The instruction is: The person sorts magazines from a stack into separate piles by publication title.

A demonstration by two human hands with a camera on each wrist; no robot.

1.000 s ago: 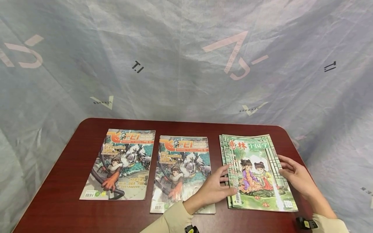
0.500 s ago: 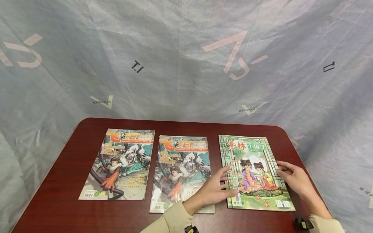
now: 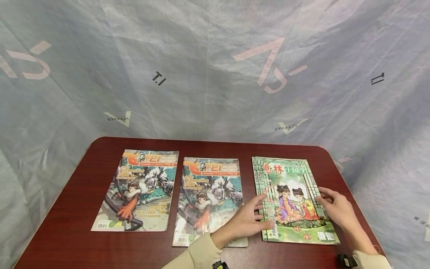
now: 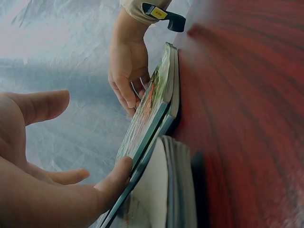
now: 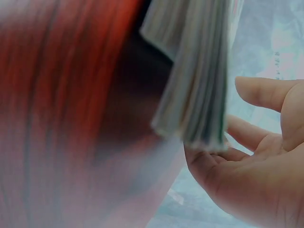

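Observation:
A magazine (image 3: 292, 231) with a green cover and two drawn children lies on another green magazine (image 3: 256, 175), which peeks out along its left side. My left hand (image 3: 243, 220) rests its extended fingers against the left edges of this pair, its thumb over the lower left of the top cover. At the right edge is my right hand (image 3: 339, 209), fingers lightly bent. In the right wrist view its fingertips touch the page edges (image 5: 199, 95), and the thumb stands apart from them. The left wrist view shows the two spines (image 4: 154, 128) lying nearly in line.
Two matching magazines with orange titles lie to the left, one in the middle (image 3: 211, 194) partly under my left forearm, the other farther left (image 3: 144, 194). The dark red table (image 3: 70, 216) ends at a grey printed cloth (image 3: 201, 74) behind.
The top green magazine has shifted slightly left, so it sits more squarely over the lower one. My right hand has moved left with its edge; my left hand has stayed nearly still.

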